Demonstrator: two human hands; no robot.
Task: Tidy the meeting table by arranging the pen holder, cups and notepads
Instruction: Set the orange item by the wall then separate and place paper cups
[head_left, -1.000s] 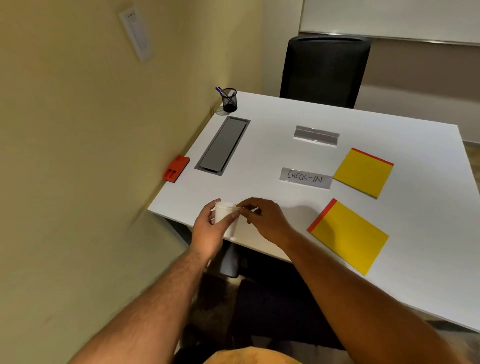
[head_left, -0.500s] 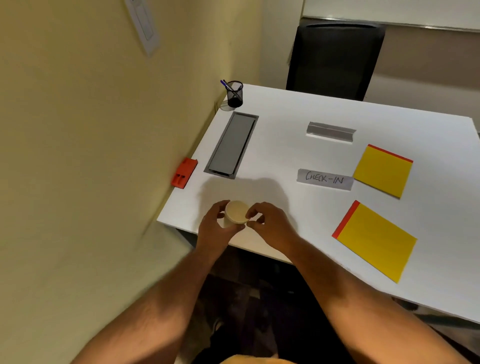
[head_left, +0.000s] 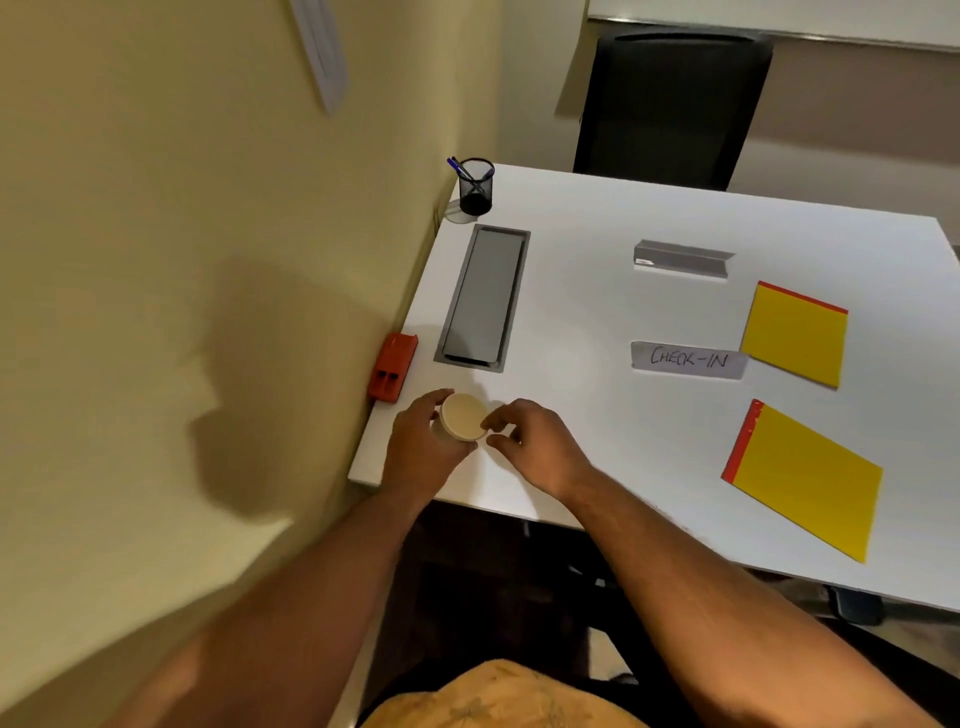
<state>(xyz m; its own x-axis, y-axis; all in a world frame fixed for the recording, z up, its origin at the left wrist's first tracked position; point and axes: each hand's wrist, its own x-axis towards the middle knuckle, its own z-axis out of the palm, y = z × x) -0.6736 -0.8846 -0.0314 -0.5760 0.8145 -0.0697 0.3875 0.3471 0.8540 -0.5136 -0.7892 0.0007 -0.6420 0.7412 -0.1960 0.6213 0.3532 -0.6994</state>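
A white paper cup stands upright near the table's front left corner, its mouth facing me. My left hand wraps around the cup's left side. My right hand sits just right of the cup, thumb and forefinger touching its rim, the other fingers loose. A black mesh pen holder with pens stands at the far left corner. Two yellow notepads with red binding lie on the right: one farther away, one nearer.
The white table has a grey cable hatch on its left and a "CHECK-IN" label mid-table. A folded grey name stand lies beyond the label. An orange clip hangs at the left edge. A black chair stands behind.
The cup has gone from held tilted at the table's edge to upright on the tabletop, a little farther in. Both hands moved forward with it.
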